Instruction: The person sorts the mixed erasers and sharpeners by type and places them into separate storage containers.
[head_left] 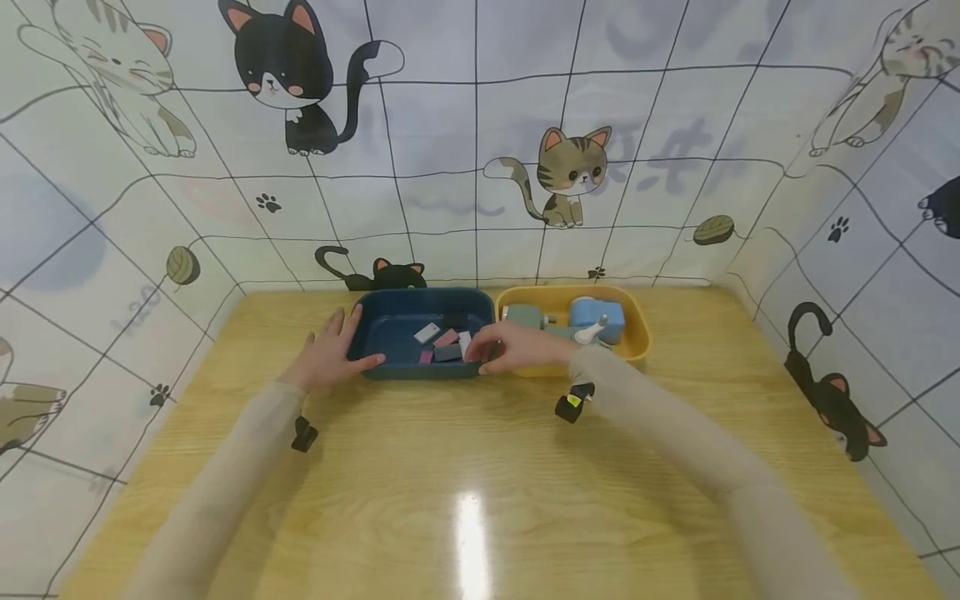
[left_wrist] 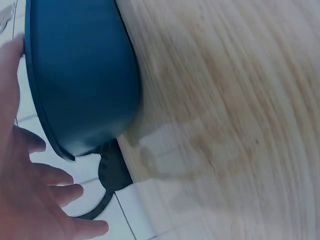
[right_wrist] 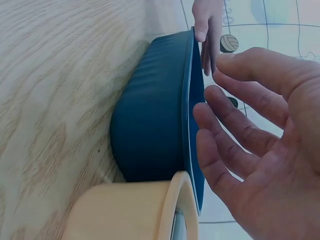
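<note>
A dark blue bin [head_left: 408,374] stands near the back of the table. At its left end my left hand [head_left: 330,350] rests with spread fingers, its thumb over the front rim. My right hand [head_left: 521,346] reaches over the bin's right end. In the right wrist view its fingers [right_wrist: 232,150] curve loosely, and nothing shows between them and the thumb. Several small blocks lie in the bin: a white one [head_left: 427,333], a pink one [head_left: 446,337], a dark grey one [head_left: 447,352] and a small magenta one [head_left: 426,357]. Another white piece [head_left: 465,340] lies right by the right fingertips.
A yellow bin [head_left: 646,337] adjoins the blue one on the right. It holds a grey-green item [head_left: 525,315], a light blue item [head_left: 606,320] and a white-handled piece [head_left: 591,332]. Behind both rises a cat-print wall covering [head_left: 442,200]. The wooden table [head_left: 420,475] extends towards me.
</note>
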